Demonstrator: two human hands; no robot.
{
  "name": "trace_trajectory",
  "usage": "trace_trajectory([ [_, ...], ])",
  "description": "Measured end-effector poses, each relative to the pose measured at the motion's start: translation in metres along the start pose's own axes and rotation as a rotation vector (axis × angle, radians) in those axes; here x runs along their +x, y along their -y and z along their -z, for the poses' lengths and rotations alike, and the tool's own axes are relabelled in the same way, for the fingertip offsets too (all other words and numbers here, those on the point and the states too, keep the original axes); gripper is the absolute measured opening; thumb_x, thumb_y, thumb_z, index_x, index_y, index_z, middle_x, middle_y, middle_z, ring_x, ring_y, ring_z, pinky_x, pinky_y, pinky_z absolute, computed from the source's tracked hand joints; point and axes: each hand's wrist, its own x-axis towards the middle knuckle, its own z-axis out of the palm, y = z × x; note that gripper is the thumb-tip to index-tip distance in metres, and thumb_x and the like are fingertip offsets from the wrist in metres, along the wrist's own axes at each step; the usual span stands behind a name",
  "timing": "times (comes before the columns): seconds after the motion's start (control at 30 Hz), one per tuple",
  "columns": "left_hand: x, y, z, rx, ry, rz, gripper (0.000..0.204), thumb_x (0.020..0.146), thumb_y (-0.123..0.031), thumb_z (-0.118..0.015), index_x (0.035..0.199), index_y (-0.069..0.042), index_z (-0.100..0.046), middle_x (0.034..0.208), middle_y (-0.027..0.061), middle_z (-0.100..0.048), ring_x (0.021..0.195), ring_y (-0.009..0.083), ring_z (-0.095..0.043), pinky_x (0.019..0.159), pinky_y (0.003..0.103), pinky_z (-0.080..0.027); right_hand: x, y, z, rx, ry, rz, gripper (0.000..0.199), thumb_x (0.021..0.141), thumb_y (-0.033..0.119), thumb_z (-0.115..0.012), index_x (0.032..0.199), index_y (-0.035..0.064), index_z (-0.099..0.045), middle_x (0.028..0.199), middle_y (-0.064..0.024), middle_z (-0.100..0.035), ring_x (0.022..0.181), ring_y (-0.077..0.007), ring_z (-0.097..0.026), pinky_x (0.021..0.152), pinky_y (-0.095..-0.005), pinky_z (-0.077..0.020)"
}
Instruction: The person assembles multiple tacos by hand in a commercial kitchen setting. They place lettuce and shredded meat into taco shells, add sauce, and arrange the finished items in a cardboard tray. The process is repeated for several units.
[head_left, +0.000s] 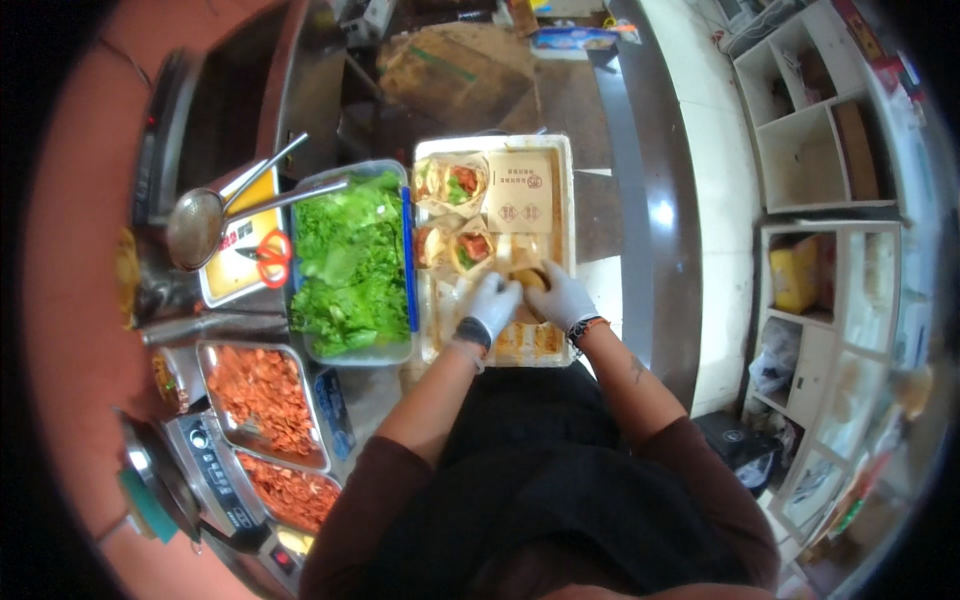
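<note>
Both my hands wear pale, translucent gloves and meet over the lower part of a white foam tray [567, 190]. Between them is a small rounded tan-brown piece, perhaps bread [530, 279]. My left hand [492, 303] grips its left side with closed fingers. The fingers of my right hand [562, 298] are curled on its other side, partly hiding it. Farther up the tray lie paper-wrapped filled breads [465, 185] showing meat and lettuce. Beside them is a stack of printed brown paper sleeves [518, 192].
A clear tub of green lettuce [345, 265] stands left of the tray. Metal pans of reddish sliced meat [260, 395] sit at the lower left, near a scale [215, 470]. A strainer ladle [196, 228] and red-handled scissors [273, 258] lie farther left. White shelves [800, 130] line the right.
</note>
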Motion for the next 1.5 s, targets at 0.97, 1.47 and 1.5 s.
trace_trajectory([
  [0.97, -0.027, -0.027, 0.015, 0.3, 0.059, -0.439, 0.01, 0.101, -0.01, -0.059, 0.093, -0.007, -0.053, 0.078, 0.0005, -0.055, 0.064, 0.0105, -0.057, 0.057, 0.028, -0.05, 0.008, 0.023, -0.011, -0.077, -0.308, 0.126, 0.052, 0.079, 0.032, -0.082, 0.11, -0.002, -0.057, 0.105, -0.0292, -0.066, 0.097, -0.0459, -0.068, 0.082, -0.0488, -0.0558],
  [1.47, -0.161, 0.059, 0.089, -0.1, -0.297, -0.354, 0.016, 0.103, -0.009, -0.055, 0.116, -0.003, -0.063, 0.105, 0.0038, -0.065, 0.095, 0.0112, -0.061, 0.088, 0.028, -0.051, 0.006, 0.047, -0.037, -0.169, -0.335, 0.119, 0.054, 0.08, 0.032, -0.079, 0.119, 0.0019, -0.055, 0.115, -0.026, -0.059, 0.1, -0.0435, -0.066, 0.086, -0.0488, -0.055],
  [1.5, -0.17, 0.062, 0.092, -0.169, -0.297, -0.306, 0.015, 0.103, -0.011, -0.056, 0.114, -0.003, -0.063, 0.103, 0.0035, -0.066, 0.095, 0.0109, -0.062, 0.087, 0.028, -0.051, 0.012, 0.033, -0.041, -0.19, -0.382, 0.154, 0.053, 0.08, 0.029, -0.079, 0.119, 0.0017, -0.056, 0.115, -0.0261, -0.06, 0.101, -0.0436, -0.065, 0.087, -0.0489, -0.0544],
])
